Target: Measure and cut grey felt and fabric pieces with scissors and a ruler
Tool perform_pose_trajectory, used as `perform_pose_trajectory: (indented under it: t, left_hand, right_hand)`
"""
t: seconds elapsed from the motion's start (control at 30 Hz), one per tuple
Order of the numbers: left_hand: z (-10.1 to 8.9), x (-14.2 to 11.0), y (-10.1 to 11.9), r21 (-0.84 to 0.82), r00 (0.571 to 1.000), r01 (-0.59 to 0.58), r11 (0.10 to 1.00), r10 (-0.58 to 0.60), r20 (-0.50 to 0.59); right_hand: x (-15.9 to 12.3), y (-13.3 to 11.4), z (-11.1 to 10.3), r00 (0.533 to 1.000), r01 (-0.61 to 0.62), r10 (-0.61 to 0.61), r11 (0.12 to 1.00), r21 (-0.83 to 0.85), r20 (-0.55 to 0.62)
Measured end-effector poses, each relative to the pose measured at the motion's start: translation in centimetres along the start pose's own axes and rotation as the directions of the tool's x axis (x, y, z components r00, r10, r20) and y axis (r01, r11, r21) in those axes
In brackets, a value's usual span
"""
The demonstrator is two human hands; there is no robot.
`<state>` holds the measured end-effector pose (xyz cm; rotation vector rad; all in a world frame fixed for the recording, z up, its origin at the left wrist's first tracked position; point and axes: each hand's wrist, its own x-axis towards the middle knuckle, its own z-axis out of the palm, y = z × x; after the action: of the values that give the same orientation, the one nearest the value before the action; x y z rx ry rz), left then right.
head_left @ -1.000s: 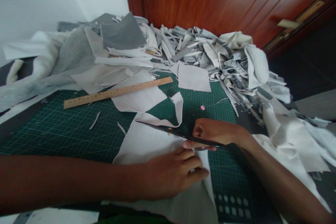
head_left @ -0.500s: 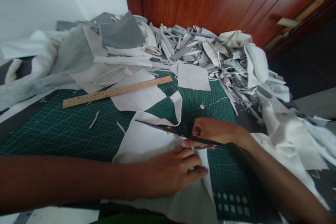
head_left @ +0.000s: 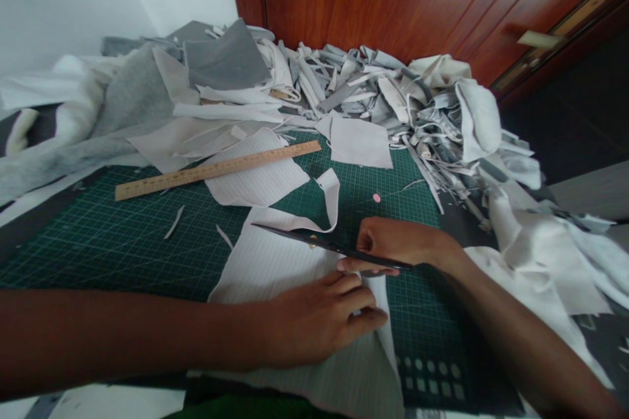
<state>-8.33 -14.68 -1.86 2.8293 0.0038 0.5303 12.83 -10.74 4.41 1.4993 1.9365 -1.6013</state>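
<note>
The shears [head_left: 339, 249] have barely shifted since the earlier frame. The right hand [head_left: 398, 245] grips them, blades narrowly parted, across the striped white fabric [head_left: 275, 268], which the left hand [head_left: 314, 321] presses flat, fingers spread. One wooden ruler [head_left: 216, 170] and one pink dot [head_left: 376, 198] lie on the single green cutting mat [head_left: 98, 255].

The long, bare left forearm [head_left: 122, 334] reaches in from the left edge, its left hand [head_left: 314, 321] lying palm-down, fingers gently curved and slightly spread. The bare right hand [head_left: 398, 245] sits just beyond, fingers curled closed, with the right forearm [head_left: 521, 334] angling up from the lower right corner.
</note>
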Motion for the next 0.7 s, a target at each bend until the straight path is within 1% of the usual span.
perform_pose_trajectory:
  t: [0.07, 0.13, 0.23, 0.27, 0.4, 0.53, 0.7]
  left_hand:
    - [-0.1, 0.0, 0.0, 0.007, 1.0, -0.004, 1.0, 0.004, 0.0]
    - [-0.1, 0.0, 0.0, 0.007, 1.0, -0.006, 1.0, 0.006, 0.001]
    - [-0.1, -0.1, -0.1, -0.002, 1.0, -0.006, 1.0, 0.006, 0.004]
    - [-0.1, -0.1, -0.1, -0.003, 1.0, -0.01, 1.0, 0.01, 0.007]
    - [-0.1, -0.1, -0.2, 0.008, 1.0, -0.021, 1.0, 0.021, 0.012]
    - [0.0, -0.2, -0.1, -0.005, 1.0, -0.007, 1.0, 0.007, -0.012]
    - [0.4, -0.2, -0.1, -0.022, 0.999, -0.01, 1.0, 0.009, -0.036]
  right_hand:
    - [-0.1, -0.3, -0.1, 0.999, -0.022, 0.017, 0.995, -0.101, -0.051]
    - [-0.3, -0.4, -0.4, 0.999, -0.007, 0.003, 0.989, -0.148, -0.034]
    - [-0.3, -0.1, -0.9, 0.995, 0.071, -0.062, 0.992, -0.103, 0.082]
    - [-0.3, 0.1, -1.1, 0.992, 0.088, -0.079, 0.992, -0.09, 0.101]
    - [0.0, 0.4, -1.2, 0.987, 0.106, -0.099, 0.993, -0.05, 0.127]
    - [0.4, -0.1, -1.1, 0.982, 0.095, -0.095, 0.995, 0.004, 0.165]
    - [0.9, -0.6, -1.4, 0.975, 0.114, -0.115, 0.993, 0.015, 0.192]
